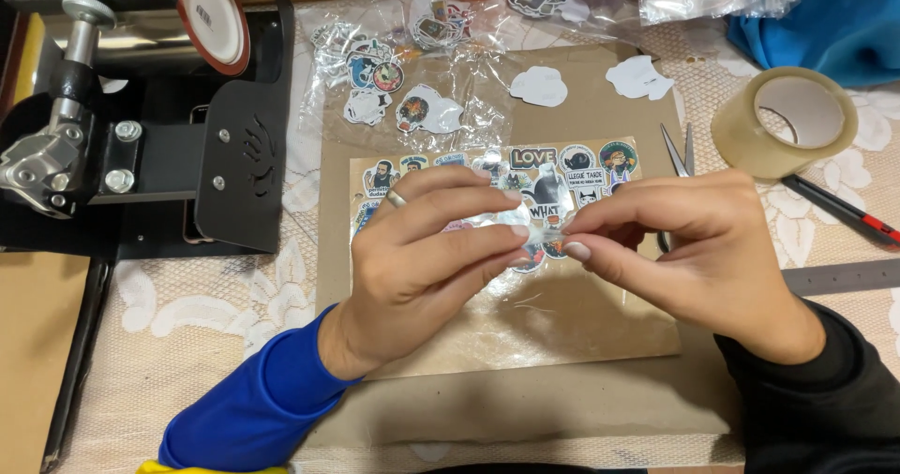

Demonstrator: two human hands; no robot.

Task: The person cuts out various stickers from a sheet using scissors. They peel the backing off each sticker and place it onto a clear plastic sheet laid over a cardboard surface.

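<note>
Hands meet at the centre of the view: the left hand (427,249) and the right hand (698,249) both pinch a small clear sticker piece (544,236) between thumb and fingertips, its long axis running left to right between them, each hand equally near. It is held just above a brown cardboard sheet (562,343) carrying a clear film of printed stickers (525,179). On the lace-covered surface (206,315) lie scissors (677,155), a tape roll (786,120) and a black press machine (141,108).
</note>
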